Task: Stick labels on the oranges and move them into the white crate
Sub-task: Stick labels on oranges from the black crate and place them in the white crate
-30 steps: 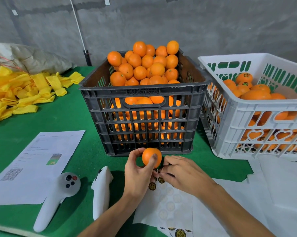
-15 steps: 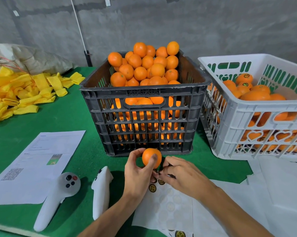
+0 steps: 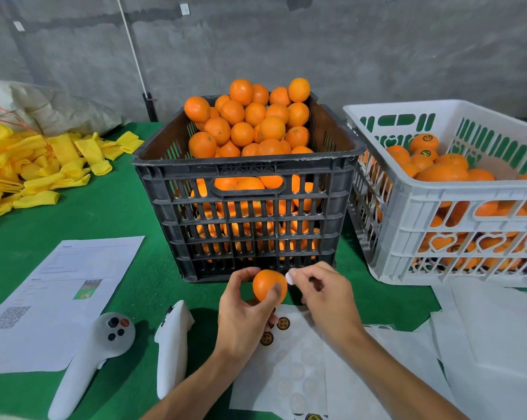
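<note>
Fruit first: we cradle a round, firm, smooth-skinned orange (image 3: 268,287) in our left hand (image 3: 244,313), fingers curled around it above the green tabletop (image 3: 110,213). Our right hand (image 3: 326,294) pinches a small, flimsy white label (image 3: 290,278) just beside it. A black slatted crate (image 3: 247,219) stands close ahead, the white plastic crate (image 3: 444,213) to its right.

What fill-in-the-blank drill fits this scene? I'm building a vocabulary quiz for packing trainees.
1. The left hand holds one ____ in front of the black crate.
2. The right hand pinches a round ____ beside that fruit.
3. Labelled oranges lie in the ____ crate, to the right of the black one.
4. Two white controllers lie on the ____ table cover, beside a printed sheet.

Missing words: orange; label; white; green
</note>
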